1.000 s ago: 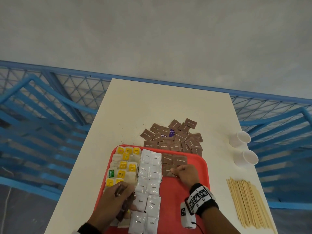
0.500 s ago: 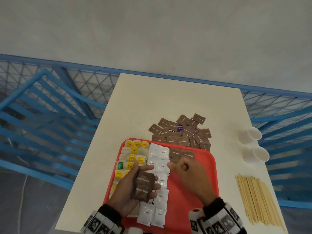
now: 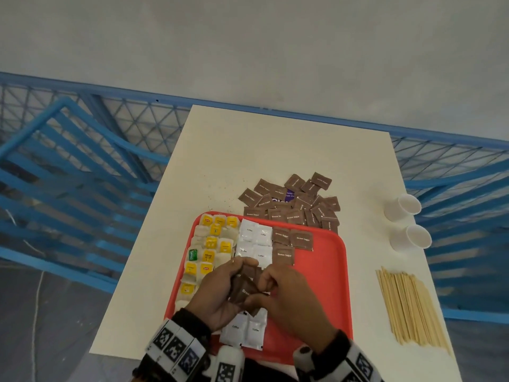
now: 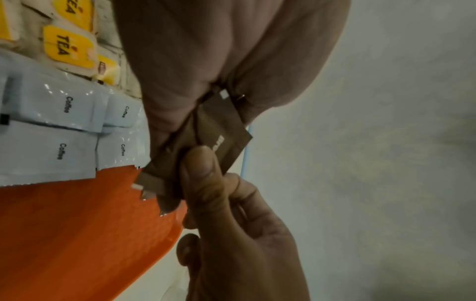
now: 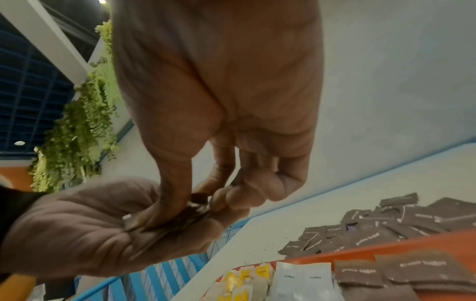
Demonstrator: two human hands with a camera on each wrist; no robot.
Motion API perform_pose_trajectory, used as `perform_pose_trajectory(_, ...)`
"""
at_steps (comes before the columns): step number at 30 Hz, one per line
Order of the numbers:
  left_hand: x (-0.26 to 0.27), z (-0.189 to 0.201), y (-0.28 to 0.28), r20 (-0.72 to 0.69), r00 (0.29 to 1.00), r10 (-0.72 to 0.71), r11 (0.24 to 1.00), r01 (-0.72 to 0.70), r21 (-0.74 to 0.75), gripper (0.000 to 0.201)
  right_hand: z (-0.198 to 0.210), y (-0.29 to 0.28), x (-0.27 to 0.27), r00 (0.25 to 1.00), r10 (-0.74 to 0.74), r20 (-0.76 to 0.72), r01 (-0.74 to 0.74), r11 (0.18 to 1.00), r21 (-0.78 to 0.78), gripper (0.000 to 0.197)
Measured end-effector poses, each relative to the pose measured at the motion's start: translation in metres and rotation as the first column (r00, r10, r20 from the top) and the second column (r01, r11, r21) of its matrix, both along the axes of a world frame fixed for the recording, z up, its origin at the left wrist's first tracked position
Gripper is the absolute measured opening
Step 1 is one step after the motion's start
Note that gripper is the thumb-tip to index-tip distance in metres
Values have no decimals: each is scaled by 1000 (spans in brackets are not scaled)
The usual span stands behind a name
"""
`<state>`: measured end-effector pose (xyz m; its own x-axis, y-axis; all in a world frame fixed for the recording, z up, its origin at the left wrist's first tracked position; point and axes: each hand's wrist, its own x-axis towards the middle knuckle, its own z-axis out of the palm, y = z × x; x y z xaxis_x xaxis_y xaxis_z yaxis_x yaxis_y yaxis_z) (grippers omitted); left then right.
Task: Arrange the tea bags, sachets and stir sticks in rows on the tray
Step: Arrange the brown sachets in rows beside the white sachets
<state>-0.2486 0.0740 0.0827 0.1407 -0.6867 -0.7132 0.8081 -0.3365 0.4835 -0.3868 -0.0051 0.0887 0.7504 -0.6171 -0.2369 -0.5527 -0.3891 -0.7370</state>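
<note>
I have a small stack of brown sugar sachets clamped in my left hand, low centre of frame above the tray; my right hand pinches one off. Next, I judge, it goes under the brown row.

Both hands meet low in the centre of the head view, wrists entering from the bottom edge, each wearing a black-and-white patterned band. Left hand palm up, fingers curled around a small stack of brown sachets. Right hand back up, thumb and fingertips pinching the top sachet of that stack. Knuckles nearly touching.
</note>
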Motion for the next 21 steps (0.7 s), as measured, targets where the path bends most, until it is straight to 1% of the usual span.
perform_pose_trajectory(3, -2, 1, 0, 27, 1000, -14, 1000, 14, -1, 36, 0, -4, 1, 999, 33, -5, -33, 999, 41, 33)
perform_pose_trajectory(5, -2, 6, 0, 55, 998, -43, 999, 45, -21, 38, 5, -10, -1, 999, 8, 38, -14, 988, 152, 28)
perform_pose_trajectory(6, -1, 9, 1, 96, 993, -75, 996, 78, -33, 38, 9, -15, -2, 997, -8, 72, -7, 977, 214, 22)
perform_pose_trajectory(7, -1, 11, 2, 175, 977, -125, 990, 133, -35, 37, 13, -21, -3, 995, -26, 100, -1, 964, 266, 16)
perform_pose_trajectory(9, -1, 17, 5, 359, 906, -224, 968, 249, -22, 37, 20, -35, -7, 990, -60, 126, 15, 943, 332, 9)
perform_pose_trajectory(10, 0, 19, 5, 421, 875, -239, 963, 271, -15, 35, 23, -39, -8, 988, -79, 134, 26, 934, 355, 10)
perform_pose_trajectory(12, 2, 22, 4, 475, 854, -214, 965, 260, -33, 31, 29, -46, -9, 978, -135, 161, 56, 907, 418, 10)
perform_pose_trajectory(13, 3, 24, 3, 474, 858, -196, 967, 248, -50, 30, 30, -47, -9, 968, -181, 177, 81, 884, 461, 11)
perform_pose_trajectory(15, 2, 28, -1, 437, 887, -148, 977, 199, -72, 29, 28, -42, -9, 935, -307, 178, 173, 832, 527, 23)
perform_pose_trajectory(16, 1, 30, -2, 415, 902, -122, 983, 167, -75, 28, 25, -39, -10, 920, -353, 171, 216, 821, 529, 30)
perform_pose_trajectory(17, -1, 31, -4, 399, 912, -94, 988, 133, -72, 26, 21, -35, -11, 916, -363, 170, 231, 825, 516, 36)
perform_pose_trajectory(18, -3, 31, -5, 388, 919, -67, 993, 101, -67, 23, 20, -30, -11, 926, -331, 180, 205, 843, 498, 37)
perform_pose_trajectory(21, -5, 33, -6, 348, 937, -16, 998, 37, -53, 18, 20, -19, -13, 958, -187, 218, 65, 881, 468, 28)
